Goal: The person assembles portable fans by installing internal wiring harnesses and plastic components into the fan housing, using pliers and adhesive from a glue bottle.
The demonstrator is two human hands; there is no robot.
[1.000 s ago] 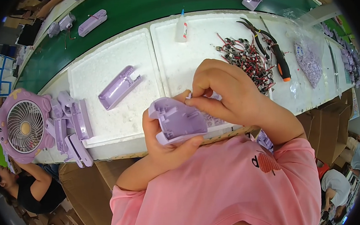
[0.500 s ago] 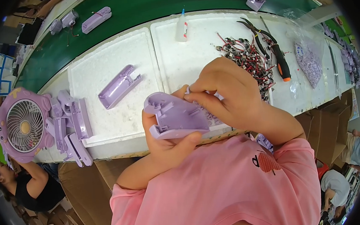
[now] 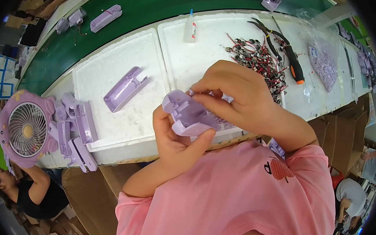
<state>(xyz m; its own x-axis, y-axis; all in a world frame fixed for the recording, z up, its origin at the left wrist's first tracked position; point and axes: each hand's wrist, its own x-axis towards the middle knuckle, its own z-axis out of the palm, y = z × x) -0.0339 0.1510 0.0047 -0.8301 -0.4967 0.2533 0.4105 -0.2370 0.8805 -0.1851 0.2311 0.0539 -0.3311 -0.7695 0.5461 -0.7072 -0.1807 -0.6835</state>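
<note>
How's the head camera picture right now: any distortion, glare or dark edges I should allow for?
Head view: the fisheye bends the green surface into an arc, and black darkens the corners; head view: glints on the clear plastic bag; head view: the small piece at the right hand's fingertips is too small to make out.

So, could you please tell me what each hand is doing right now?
Left hand: closed around a purple shell.
Right hand: pinching a small pale piece.

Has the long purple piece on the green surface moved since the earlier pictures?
Yes: the long purple piece on the green surface has shifted rightward, toward the white bottle, which stays in about the same spot.
</note>
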